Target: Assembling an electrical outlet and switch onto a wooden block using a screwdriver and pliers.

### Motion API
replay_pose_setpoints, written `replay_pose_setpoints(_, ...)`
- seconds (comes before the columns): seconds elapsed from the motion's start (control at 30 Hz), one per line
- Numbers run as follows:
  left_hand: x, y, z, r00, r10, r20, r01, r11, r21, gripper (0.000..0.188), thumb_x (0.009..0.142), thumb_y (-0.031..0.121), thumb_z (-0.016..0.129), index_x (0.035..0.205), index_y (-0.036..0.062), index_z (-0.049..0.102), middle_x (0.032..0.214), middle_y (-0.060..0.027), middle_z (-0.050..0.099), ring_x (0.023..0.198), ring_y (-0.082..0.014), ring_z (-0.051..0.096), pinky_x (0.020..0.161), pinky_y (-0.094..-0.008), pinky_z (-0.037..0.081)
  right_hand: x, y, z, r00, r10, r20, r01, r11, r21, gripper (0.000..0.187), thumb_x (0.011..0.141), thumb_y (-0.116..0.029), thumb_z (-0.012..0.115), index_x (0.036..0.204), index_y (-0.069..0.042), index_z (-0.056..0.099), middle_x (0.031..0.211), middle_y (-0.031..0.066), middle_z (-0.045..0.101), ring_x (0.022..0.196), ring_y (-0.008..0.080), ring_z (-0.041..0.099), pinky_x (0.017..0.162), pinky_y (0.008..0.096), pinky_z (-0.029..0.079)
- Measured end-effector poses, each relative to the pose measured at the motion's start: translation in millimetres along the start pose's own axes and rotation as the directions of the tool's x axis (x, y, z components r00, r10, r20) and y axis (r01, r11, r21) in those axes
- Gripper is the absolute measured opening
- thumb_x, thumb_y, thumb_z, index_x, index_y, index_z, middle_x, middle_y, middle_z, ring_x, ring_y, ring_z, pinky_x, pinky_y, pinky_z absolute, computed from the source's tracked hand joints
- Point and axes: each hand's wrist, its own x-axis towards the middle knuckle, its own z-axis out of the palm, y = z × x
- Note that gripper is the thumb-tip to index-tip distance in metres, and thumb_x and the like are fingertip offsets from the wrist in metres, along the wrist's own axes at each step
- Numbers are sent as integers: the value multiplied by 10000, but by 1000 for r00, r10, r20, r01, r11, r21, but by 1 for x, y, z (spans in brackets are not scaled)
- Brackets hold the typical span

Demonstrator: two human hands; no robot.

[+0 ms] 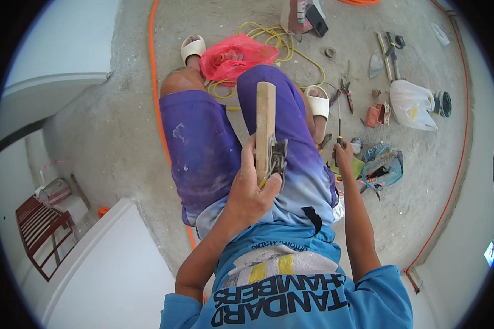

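Observation:
Above my lap, my left hand [252, 192] is closed round a narrow wooden block [265, 112] that stands up from the grip. A small black fitting with metal parts [280, 156] sits against the block's right side, under my thumb. Lower right, my right hand [344, 158] grips the dark handle of a screwdriver [340, 140], its thin shaft pointing away from me. The screwdriver is well apart from the block. Just beyond its shaft, red-handled pliers [346, 96] lie on the floor. An open blue bag of tools [389, 170] lies right of my right hand.
Between my feet is a pink plastic bag [225, 68], with a loose yellow cable [269, 34] behind it. An orange hose [152, 71] runs along my left. A white bag [410, 104], reddish box [373, 117] and scraper [375, 66] lie right. A chair [44, 222] stands far left.

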Motion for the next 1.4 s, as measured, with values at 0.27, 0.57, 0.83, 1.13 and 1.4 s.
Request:
replay_pose_setpoints(0.27, 7, 31, 6, 1000, 28, 2, -27, 979, -202, 830, 809, 128, 553, 1557, 0, 217, 1353, -163, 482, 1106, -224, 564, 885, -360, 565, 14, 48, -1, 961, 90, -260, -157, 955, -250, 357, 874, -264, 654, 1073, 31, 630, 1040, 293, 682, 1023, 461, 660, 895, 511, 509)
replay_pose_setpoints(0.57, 8, 19, 7, 989, -136, 59, 147, 961, -233, 897, 878, 87, 510, 1599, -8, -16, 1428, -189, 375, 1157, -218, 515, 1004, -353, 455, 99, 151, 28, 980, 114, -162, -163, 930, -330, 325, 857, -161, 685, 1082, 71, 652, 1011, 302, 697, 989, 448, 693, 848, 502, 531)
replay_pose_setpoints(0.83, 24, 38, 24, 995, -98, -33, 94, 990, -108, 904, 946, 88, 489, 1576, -47, -145, 1589, -259, 181, 1442, -318, 307, 1202, -404, 250, 34, -108, 8, 972, -232, -37, 233, 930, 285, 288, 967, -234, 706, 1106, 17, 686, 959, 69, 715, 892, 149, 672, 846, 299, 527)
replay_pose_setpoints(1.13, 23, 21, 24, 994, 92, 52, -94, 995, 34, 893, 956, 133, 484, 1576, -58, -130, 1599, -303, 168, 1476, -380, 290, 1222, -424, 225, -159, -303, -4, 672, -601, 433, 592, 787, 174, 236, 801, -134, 842, 952, -15, 706, 870, 96, 655, 760, 223, 664, 701, 320, 540)
replay_pose_setpoints(1.4, 22, -3, 13, 973, 230, 4, -228, 966, 120, 905, 935, 161, 542, 1566, -97, -55, 1567, -377, 187, 1428, -503, 327, 1219, -477, 241, -175, -315, 13, 739, -490, 463, 551, 835, 5, 154, 806, -46, 818, 916, 40, 755, 893, 127, 732, 763, 196, 705, 706, 312, 558)
